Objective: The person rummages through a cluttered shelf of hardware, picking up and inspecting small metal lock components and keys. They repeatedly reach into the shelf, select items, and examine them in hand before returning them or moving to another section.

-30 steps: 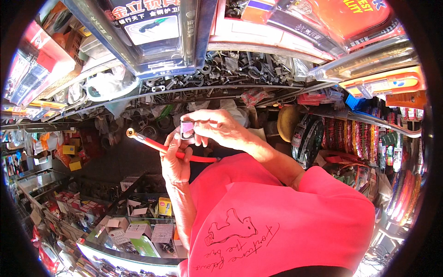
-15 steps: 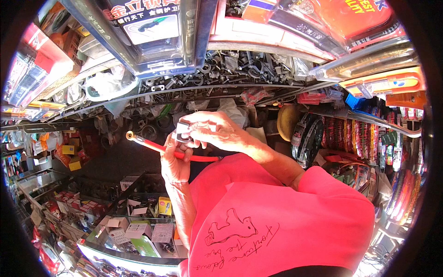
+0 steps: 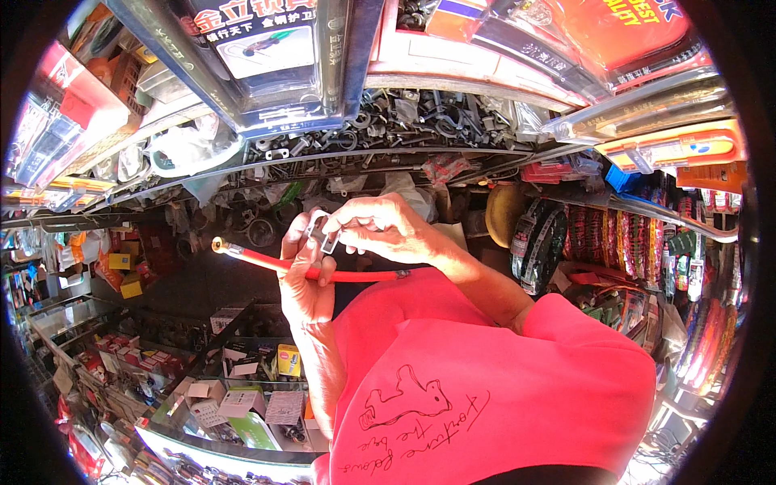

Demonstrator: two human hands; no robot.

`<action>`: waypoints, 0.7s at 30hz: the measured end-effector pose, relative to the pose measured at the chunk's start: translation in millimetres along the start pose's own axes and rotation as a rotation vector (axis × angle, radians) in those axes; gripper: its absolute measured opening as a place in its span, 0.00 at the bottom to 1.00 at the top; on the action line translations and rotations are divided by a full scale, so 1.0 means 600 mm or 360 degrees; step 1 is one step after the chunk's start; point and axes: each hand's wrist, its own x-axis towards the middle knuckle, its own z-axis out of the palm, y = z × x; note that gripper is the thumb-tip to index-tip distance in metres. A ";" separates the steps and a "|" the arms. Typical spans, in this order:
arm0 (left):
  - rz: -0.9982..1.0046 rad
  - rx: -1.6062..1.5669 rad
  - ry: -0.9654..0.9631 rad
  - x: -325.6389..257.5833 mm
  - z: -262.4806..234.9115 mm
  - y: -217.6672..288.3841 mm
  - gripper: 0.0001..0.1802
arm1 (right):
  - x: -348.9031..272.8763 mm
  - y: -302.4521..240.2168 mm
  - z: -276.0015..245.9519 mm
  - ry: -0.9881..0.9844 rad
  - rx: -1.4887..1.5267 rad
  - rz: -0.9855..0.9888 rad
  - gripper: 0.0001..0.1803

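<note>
My left hand (image 3: pixel 303 283) grips a thin red hose (image 3: pixel 259 260) near its middle. The hose runs level in front of my chest and has a brass fitting (image 3: pixel 217 244) on its left end. My right hand (image 3: pixel 380 230) is just above the left one and pinches a small rectangular metal clip (image 3: pixel 327 239) between fingertips and thumb, right over the hose. The fingers of the two hands touch around the clip. My red shirt (image 3: pixel 485 388) fills the lower part of the view.
Shelves packed with metal fittings and bolts (image 3: pixel 404 121) hang overhead. Packaged tools (image 3: pixel 679 149) and coiled cables (image 3: pixel 537 242) crowd the right. A glass counter with small boxes (image 3: pixel 242 396) stands at the lower left.
The right-hand fingers have shifted the small piece; its metal clip shape now shows above the hose. The left hand and hose stay almost where they were.
</note>
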 end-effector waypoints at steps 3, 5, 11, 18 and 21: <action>0.0014 -0.0075 -0.0053 -0.001 -0.008 -0.002 0.19 | 0.000 0.001 0.002 0.0057 0.0064 0.0011 0.08; 0.0040 -0.0074 -0.0079 0.000 -0.009 -0.004 0.19 | -0.001 0.004 0.002 0.0123 0.0101 -0.0003 0.07; 0.0060 -0.0091 -0.0059 -0.002 0.000 -0.003 0.19 | -0.005 0.006 0.007 0.0191 0.0119 0.0049 0.08; 0.0028 -0.0172 -0.0183 -0.001 0.003 -0.011 0.19 | -0.007 0.001 0.014 0.0336 0.0232 0.0070 0.07; 0.0017 -0.0142 -0.0183 0.000 0.005 -0.012 0.20 | -0.002 0.004 0.022 0.0477 0.0337 -0.0048 0.06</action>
